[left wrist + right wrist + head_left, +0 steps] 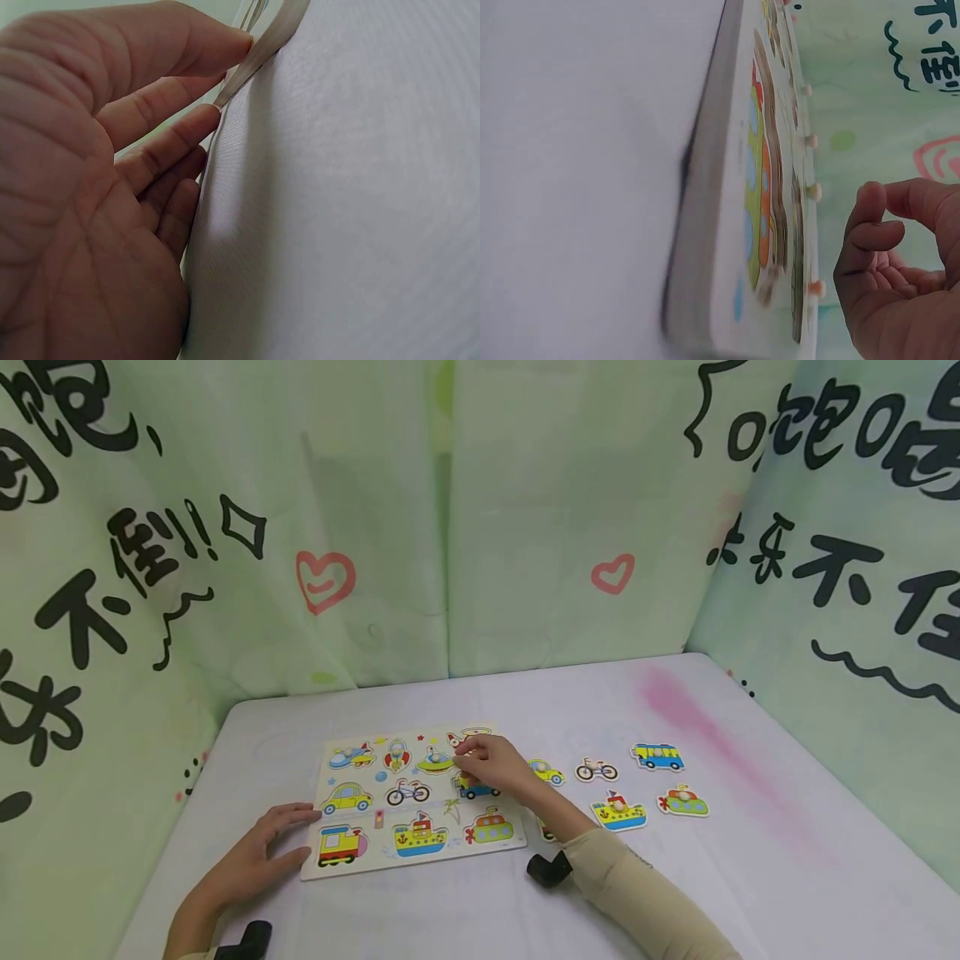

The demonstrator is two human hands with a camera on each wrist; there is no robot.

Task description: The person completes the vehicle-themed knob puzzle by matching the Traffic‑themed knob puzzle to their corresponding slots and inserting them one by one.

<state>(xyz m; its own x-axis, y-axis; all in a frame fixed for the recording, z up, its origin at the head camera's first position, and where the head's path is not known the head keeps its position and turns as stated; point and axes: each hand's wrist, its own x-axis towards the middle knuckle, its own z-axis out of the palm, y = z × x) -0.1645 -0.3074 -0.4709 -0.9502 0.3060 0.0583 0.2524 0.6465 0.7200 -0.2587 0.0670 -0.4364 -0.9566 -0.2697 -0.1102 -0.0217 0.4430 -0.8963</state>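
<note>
A light wooden puzzle board (367, 814) with colourful vehicle pictures lies on the white table. My left hand (258, 852) rests at its left edge, thumb and fingers touching the edge in the left wrist view. Over the board's upper right, my right hand (495, 764) has loosely bent fingers; the right wrist view shows nothing between them, and they are apart from the knobs (814, 193). Beneath it, the helicopter piece (474, 732) is partly covered, and the flying saucer piece (435, 761) is close by. The rocket (397, 756) and airplane (351, 756) sit in the same row.
Loose pieces lie right of the board: a car (547, 772), a bicycle (596, 769), a bus (657, 757), a ship (618, 811) and a submarine (683, 801). My right forearm partly hides another piece (547, 832). Printed curtains (525, 610) surround the table.
</note>
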